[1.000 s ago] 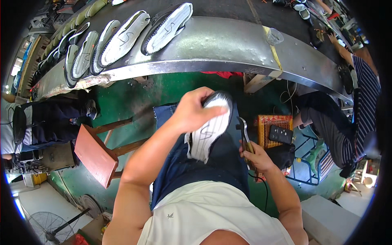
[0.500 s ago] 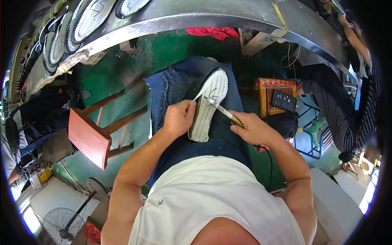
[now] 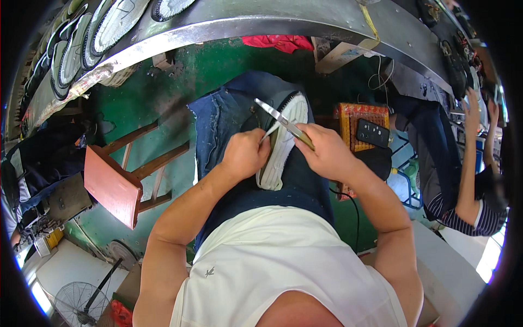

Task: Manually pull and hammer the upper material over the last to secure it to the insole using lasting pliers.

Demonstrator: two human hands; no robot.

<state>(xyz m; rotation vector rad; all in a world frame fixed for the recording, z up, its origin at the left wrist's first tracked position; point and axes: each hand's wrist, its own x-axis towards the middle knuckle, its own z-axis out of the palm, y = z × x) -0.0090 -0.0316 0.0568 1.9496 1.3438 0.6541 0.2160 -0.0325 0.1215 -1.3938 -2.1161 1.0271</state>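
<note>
A shoe (image 3: 284,150) with a white, ridged sole lies sole up across my lap, tilted, its toe pointing away from me. My left hand (image 3: 246,154) is closed at the shoe's left edge and pinches the end of a thin white strip (image 3: 270,131) running to the sole. My right hand (image 3: 328,151) is wrapped around the brass-coloured handle of a slim metal knife (image 3: 277,116). Its silver end points up and to the left, crossing over the sole and the strip. Whether the blade touches the strip I cannot tell.
A metal-edged bench (image 3: 261,26) curves across the far side, with several shoes (image 3: 117,27) at its left. A reddish wooden stool (image 3: 111,182) lies left. At right, a woven stool (image 3: 348,117) bears a black phone-like device (image 3: 372,133); a person (image 3: 436,147) sits beyond it.
The knife has lifted off the sole, its end swinging up and left. My left hand has moved slightly right, and the shoe has tilted. The person at right has reached forward.
</note>
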